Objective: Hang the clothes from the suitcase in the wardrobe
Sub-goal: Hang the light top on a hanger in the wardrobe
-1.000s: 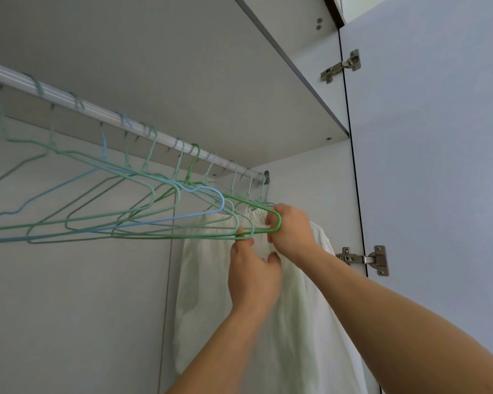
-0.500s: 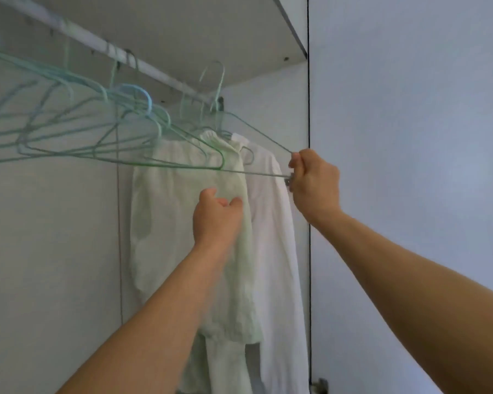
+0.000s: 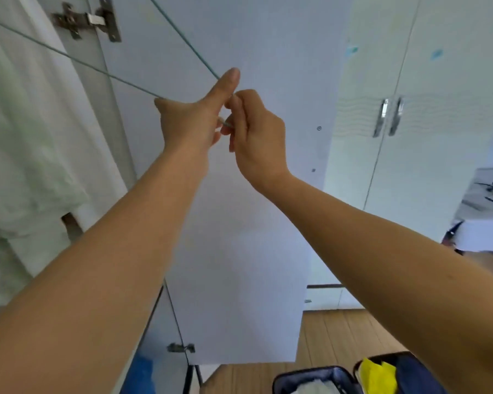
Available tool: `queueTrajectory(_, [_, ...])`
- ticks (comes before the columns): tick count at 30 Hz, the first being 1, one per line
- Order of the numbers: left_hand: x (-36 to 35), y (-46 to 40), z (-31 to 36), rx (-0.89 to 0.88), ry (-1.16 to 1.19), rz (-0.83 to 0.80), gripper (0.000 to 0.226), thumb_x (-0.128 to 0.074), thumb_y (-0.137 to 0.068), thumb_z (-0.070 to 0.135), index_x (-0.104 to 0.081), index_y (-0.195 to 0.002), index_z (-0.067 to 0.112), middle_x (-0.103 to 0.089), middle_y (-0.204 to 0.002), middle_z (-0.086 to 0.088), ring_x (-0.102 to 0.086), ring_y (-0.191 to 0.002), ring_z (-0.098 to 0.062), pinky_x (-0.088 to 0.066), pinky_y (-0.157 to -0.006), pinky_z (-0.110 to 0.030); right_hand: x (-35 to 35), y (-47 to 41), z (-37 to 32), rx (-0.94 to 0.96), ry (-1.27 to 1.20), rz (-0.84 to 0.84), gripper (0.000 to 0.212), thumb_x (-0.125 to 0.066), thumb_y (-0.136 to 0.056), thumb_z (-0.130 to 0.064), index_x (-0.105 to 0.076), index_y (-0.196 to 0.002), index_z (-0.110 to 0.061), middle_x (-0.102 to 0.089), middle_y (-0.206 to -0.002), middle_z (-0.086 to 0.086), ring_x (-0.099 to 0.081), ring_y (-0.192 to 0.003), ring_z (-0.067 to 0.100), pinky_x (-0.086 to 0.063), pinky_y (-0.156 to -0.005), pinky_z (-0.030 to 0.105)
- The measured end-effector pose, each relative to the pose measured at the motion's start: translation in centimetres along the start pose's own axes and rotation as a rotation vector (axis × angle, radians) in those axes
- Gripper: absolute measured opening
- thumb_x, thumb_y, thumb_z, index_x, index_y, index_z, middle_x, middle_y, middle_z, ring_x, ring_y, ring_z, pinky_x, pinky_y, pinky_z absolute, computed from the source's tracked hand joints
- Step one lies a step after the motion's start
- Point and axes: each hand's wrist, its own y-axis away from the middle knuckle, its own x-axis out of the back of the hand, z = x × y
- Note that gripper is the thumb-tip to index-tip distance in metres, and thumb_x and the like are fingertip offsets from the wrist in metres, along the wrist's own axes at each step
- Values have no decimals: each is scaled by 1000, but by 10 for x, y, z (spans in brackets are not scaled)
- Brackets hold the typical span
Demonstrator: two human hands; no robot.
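Observation:
A thin green wire hanger reaches from the upper left down to my hands, in front of the open wardrobe door. My left hand grips the hanger's corner with its thumb pointing up. Right beside it, my right hand pinches the same end of the wire. Pale green and white clothes hang at the left inside the wardrobe. The dark open suitcase lies on the floor at the bottom right, with a yellow garment and something white in it.
Metal hinges sit on the door's inner edge. A second white wardrobe with two metal handles stands at the right. Wooden floor runs below the door. A white table with dark items is at the far right.
The view swung down and right, away from the rail. My right hand pulled one hanger off the rail and out past the door, and my left hand left the hanging shirt and joined it.

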Motion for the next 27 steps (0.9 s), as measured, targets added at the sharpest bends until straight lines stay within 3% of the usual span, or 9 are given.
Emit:
queueTrajectory(2, [-34,17,-17,48,-4,-42,96,-86,-66,41,-29,-136,8,-61,-95,2,-69,-81,-12,-60,-77,-33,39,13,31,69,111,-32,28,-38,-102,-21,-60,-95,-6,-59,-74,-2,-57,-65,12,-50,-64,39])
queueTrajectory(6, [-104,50,-58,49,-37,3,45,-63,-79,10,-45,-119,3,-58,-83,0,-61,-61,-7,-59,-67,-32,117,42,87,193,278,-168,36,-41,-97,-29,-68,-106,-8,-60,-91,9,-57,-68,19,-51,-61,36])
queueTrajectory(8, [-140,76,-76,43,-115,29,47,-51,-85,5,-41,-131,5,-57,-86,1,-56,-55,-3,-48,-54,-21,159,53,110,192,287,-253,39,-43,-95,-34,-70,-105,-7,-63,-92,10,-63,-72,24,-53,-63,39])
queueTrajectory(10, [-167,102,-96,12,-184,1,47,-47,-92,7,-37,-137,13,-59,-102,-1,-60,-67,-3,-48,-59,-17,198,66,127,161,287,-338,44,-41,-94,-41,-72,-101,-9,-64,-88,6,-63,-73,23,-53,-65,38])
queueTrajectory(12, [-194,128,-119,-32,-246,-83,46,-47,-95,11,-36,-139,17,-60,-114,-5,-65,-85,-12,-54,-73,-23,242,80,144,38,295,-394,47,-37,-94,-49,-71,-100,-16,-63,-84,-2,-61,-68,15,-51,-66,35])
queueTrajectory(16, [-234,170,-163,-2,-336,-262,39,-45,-100,14,-43,-137,23,-59,-88,0,-62,-73,-12,-54,-68,-20,309,104,185,-317,378,-371,36,-41,-98,-46,-62,-100,-16,-64,-81,-7,-65,-70,15,-52,-75,38])
queueTrajectory(21, [-254,200,-231,183,-448,-417,28,-41,-102,24,-63,-118,18,-63,-84,1,-56,-68,-10,-45,-62,-22,357,133,237,-746,493,-594,38,-43,-100,-41,-61,-110,-10,-69,-97,9,-67,-86,21,-52,-84,39])
queueTrajectory(24, [-256,210,-275,307,-515,-506,29,-42,-102,27,-68,-102,15,-65,-77,1,-50,-62,-13,-43,-58,-26,372,160,264,-878,590,-745,44,-46,-98,-40,-56,-127,-9,-62,-123,10,-60,-111,25,-46,-96,35])
queueTrajectory(27, [-249,224,-335,427,-512,-581,28,-42,-102,26,-68,-102,14,-69,-69,-1,-52,-61,-16,-45,-65,-33,380,202,300,-979,618,-774,46,-49,-97,-40,-52,-133,-12,-56,-134,6,-55,-118,22,-41,-94,28])
